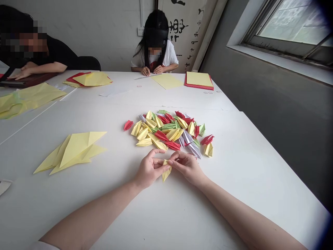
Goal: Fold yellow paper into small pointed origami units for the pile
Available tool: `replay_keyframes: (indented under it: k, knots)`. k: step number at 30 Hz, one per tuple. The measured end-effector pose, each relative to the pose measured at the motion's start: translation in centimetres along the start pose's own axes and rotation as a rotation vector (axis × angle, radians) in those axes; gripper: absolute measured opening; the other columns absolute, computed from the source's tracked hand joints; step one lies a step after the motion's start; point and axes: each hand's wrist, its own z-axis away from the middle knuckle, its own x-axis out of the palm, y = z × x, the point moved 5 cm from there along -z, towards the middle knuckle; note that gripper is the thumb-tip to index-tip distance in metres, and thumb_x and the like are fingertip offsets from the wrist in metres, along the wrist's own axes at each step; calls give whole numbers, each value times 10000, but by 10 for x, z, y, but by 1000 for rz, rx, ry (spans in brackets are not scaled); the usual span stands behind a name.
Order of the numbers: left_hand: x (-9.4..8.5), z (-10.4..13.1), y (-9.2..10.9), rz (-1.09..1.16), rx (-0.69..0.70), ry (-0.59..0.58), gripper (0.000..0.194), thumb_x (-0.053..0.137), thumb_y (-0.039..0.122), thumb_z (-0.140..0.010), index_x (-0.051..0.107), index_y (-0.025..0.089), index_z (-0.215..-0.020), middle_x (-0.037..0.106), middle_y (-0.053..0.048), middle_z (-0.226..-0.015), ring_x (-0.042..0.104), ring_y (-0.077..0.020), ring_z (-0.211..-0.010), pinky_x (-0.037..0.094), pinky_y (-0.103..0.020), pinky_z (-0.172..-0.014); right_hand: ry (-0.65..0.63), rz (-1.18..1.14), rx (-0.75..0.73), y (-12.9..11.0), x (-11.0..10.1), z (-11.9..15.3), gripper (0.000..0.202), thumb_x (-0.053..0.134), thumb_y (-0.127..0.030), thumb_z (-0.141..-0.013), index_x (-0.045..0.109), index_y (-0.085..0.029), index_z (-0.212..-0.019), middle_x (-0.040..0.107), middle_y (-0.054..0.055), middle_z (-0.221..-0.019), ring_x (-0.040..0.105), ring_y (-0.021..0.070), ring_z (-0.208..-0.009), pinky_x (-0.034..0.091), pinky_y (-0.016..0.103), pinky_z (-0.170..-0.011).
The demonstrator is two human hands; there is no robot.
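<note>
Folded paper point(166, 174) shows against a white table point(166, 217), grey walls point(260, 100) beyond.

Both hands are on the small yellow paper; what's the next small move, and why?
Perhaps steady the yellow folded paper with the left hand and press its crease with the right hand: both pinch its upper part, and the folded paper pieces piled beyond show sharp creases.

Black brush characters point(178, 29) on a wall hanging point(192, 19), none clearly legible
</note>
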Motion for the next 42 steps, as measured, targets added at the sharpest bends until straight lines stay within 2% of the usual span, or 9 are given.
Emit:
replay_keyframes:
  k: [3, 7, 13, 18, 21, 24, 33, 38, 42]
  knots:
    - [2, 1, -2, -93, -34, 6, 366, 737, 358, -711, 564, 162, -966, 699, -35, -696, 650, -162, -639, 459, -256, -602, 20, -62, 19, 0, 5, 1, 311, 639, -465, -802, 590, -169, -720, 566, 2, -661, 485, 124, -598, 397, 267, -557]
    - [3, 2, -1, -110, -16, 34, 458, 759, 340, -685, 531, 185, -1051, 633, 40, -568, 596, -127, -544, 440, -235, -566, 74, -85, 86, 0, 6, 2, 338, 614, -505, -811, 536, -182, -749, 491, -32, -631, 431, 106, -563, 365, 248, -532]
    - [-8, 4, 5, -102, 124, 191, 439, 731, 330, -721, 519, 183, -1077, 696, -20, -703, 597, -127, -593, 453, -244, -590, -78, -84, 108, -1, 9, 3, 317, 667, -461, -787, 554, -164, -798, 544, -3, -729, 489, 116, -647, 399, 255, -586]
    - [-12, 2, 6, -111, 184, 246, 367, 760, 308, -685, 585, 188, -984, 647, -6, -731, 602, -138, -685, 471, -247, -650, -101, -108, 126, 6, 12, 3, 338, 688, -468, -760, 593, -150, -817, 597, 27, -744, 541, 142, -678, 438, 284, -613]
    - [-11, -1, 5, -97, 166, 195, 232, 714, 358, -732, 629, 169, -836, 624, -17, -737, 587, -140, -697, 465, -244, -652, -92, -95, 110, 8, 11, 3, 331, 677, -468, -771, 593, -148, -783, 578, 10, -686, 516, 127, -629, 416, 269, -575]
    - [-10, -2, 5, -124, 144, 122, 267, 616, 413, -811, 634, 153, -751, 649, -33, -714, 592, -153, -684, 461, -261, -663, -97, -104, 103, 7, 11, 3, 318, 671, -456, -781, 581, -151, -772, 584, 12, -699, 520, 129, -645, 410, 268, -589]
    - [-6, -1, 8, -98, 131, 84, 275, 618, 409, -812, 612, 147, -731, 642, -22, -669, 597, -153, -653, 465, -266, -639, -135, -167, 90, 3, 12, 3, 325, 672, -447, -788, 518, -167, -730, 492, -33, -631, 432, 100, -580, 336, 245, -532]
    - [1, -2, 6, -23, 58, -50, 256, 653, 399, -794, 633, 147, -834, 680, -47, -753, 650, -168, -724, 505, -288, -690, -81, -272, 74, -1, 11, 1, 342, 680, -474, -773, 492, -192, -730, 540, -21, -657, 503, 122, -610, 416, 273, -583]
    - [-1, -3, 2, 13, 10, -37, 288, 673, 419, -769, 647, 133, -775, 689, -51, -721, 664, -181, -710, 541, -337, -709, -55, -199, 82, -3, 7, 1, 332, 617, -498, -818, 533, -185, -748, 579, 5, -680, 517, 131, -617, 437, 286, -606]
